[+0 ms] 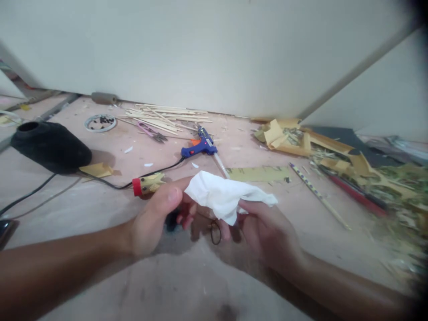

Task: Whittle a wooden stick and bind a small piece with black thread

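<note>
1. The tissue (pixel 230 196), possibly thin cloth, is held crumpled above the worktop (pixel 239 147), toward the near edge.
2. Its right part is pinched by the right hand (pixel 272 227), with the thumb over it and the fingers beneath.
3. The fingers of the left hand (pixel 150 223) are half curled, the thumb lifted clear of the tissue; whether its left corner is gripped cannot be told.
4. The tissue could be torn or dropped if it is pulled while only one side is held firmly.
5. A light is shown on the gun (pixel 203 146), so its tip may be hot; a burn or smeared glue could be caused by a careless reach toward the far edge, where the sticks (pixel 160 117) are piled.
6. The gun could be dragged if the cord (pixel 160 168), running toward the left edge, were snagged by the left arm.
</note>
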Available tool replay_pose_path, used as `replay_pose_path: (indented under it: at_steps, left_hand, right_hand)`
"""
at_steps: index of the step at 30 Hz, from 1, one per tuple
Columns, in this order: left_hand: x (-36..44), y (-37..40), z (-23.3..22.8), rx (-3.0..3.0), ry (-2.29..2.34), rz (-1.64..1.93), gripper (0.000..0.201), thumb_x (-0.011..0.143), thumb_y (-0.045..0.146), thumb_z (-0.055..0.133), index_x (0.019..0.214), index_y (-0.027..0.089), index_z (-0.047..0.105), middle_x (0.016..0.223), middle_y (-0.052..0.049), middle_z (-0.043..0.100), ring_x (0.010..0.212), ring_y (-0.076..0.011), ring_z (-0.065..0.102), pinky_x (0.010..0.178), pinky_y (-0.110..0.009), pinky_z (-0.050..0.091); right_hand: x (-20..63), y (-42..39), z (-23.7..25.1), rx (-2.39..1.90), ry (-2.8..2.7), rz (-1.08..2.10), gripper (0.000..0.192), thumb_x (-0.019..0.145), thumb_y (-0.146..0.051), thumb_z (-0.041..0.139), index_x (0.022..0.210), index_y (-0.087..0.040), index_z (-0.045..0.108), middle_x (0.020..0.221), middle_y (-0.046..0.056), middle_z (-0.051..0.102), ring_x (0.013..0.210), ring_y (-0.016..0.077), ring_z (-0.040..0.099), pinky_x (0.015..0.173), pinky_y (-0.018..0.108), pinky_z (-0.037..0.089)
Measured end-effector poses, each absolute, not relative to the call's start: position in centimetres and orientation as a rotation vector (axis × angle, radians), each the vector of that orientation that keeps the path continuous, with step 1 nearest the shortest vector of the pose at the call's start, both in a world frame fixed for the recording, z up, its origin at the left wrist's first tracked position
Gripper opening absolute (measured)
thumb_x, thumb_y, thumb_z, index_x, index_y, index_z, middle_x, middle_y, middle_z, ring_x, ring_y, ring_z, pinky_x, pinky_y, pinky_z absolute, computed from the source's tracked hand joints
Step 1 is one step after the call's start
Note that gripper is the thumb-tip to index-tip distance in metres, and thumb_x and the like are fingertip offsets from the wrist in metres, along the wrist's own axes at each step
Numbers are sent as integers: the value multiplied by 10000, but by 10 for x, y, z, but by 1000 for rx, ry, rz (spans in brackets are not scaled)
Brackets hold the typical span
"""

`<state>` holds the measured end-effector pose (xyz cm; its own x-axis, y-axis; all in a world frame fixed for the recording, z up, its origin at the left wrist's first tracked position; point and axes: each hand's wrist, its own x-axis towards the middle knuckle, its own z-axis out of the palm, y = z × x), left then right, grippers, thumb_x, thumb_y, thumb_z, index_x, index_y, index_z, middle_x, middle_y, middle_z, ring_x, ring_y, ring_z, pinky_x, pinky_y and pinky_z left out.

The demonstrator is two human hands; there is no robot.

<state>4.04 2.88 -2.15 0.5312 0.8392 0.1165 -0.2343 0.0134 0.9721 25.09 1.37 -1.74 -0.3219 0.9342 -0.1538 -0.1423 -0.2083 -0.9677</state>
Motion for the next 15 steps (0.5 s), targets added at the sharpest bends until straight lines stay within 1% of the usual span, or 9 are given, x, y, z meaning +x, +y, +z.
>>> replay_pose_path:
  at_steps: [2,4,5,7,8,10,12,15]
  left_hand:
    - [42,29,-20,1301,626,920,374,941,537,580,935,165,622,696,-23,575,589,-148,534,531,-257,390]
    - [44,29,-17,1280,717,930,233,921,396,687,943,172,625,667,3,591,560,-120,547,508,-216,398]
    - [45,29,-16,1262,772,942,205,917,362,704,934,172,628,646,16,587,530,-103,534,486,-198,393]
    - [47,29,-16,1228,863,970,185,924,340,697,905,169,630,618,34,575,481,-79,498,452,-177,386]
    - [47,29,-16,1216,886,973,180,925,333,692,895,167,629,612,39,571,468,-74,492,442,-172,388]
    - [47,29,-16,1201,902,954,157,918,308,679,887,165,626,610,42,571,452,-74,491,421,-167,390]
    - [47,28,-16,1220,914,930,122,903,274,670,889,159,629,619,39,576,445,-72,482,406,-163,385]
    - [48,28,-13,1312,929,952,65,869,195,682,884,156,632,688,21,613,522,-78,531,462,-157,426]
  right_hand:
    - [252,13,-22,-1058,-1133,1707,382,937,-417,510,835,-123,732,596,77,679,539,184,611,488,273,378]
    - [253,11,-22,-1078,-1093,1753,373,959,-425,544,816,-134,728,634,74,697,575,178,628,565,274,441]
    - [253,10,-20,-1076,-1107,1761,343,957,-418,573,826,-142,728,673,70,705,618,179,641,608,276,464]
    - [255,10,-14,-1027,-1168,1761,229,924,-375,647,935,-163,734,787,60,715,725,182,649,676,279,483]
    - [257,10,-10,-988,-1201,1751,224,904,-364,672,1013,-177,728,855,58,712,770,186,643,691,280,485]
    - [260,13,-6,-912,-1269,1718,309,886,-396,672,1108,-184,705,957,66,693,810,193,626,686,284,482]
    - [263,16,-5,-895,-1312,1681,325,893,-438,650,1074,-173,704,929,58,676,755,174,598,625,262,453]
    - [263,19,-9,-994,-1340,1684,223,862,-376,718,931,-165,696,759,14,642,628,120,537,535,211,378]
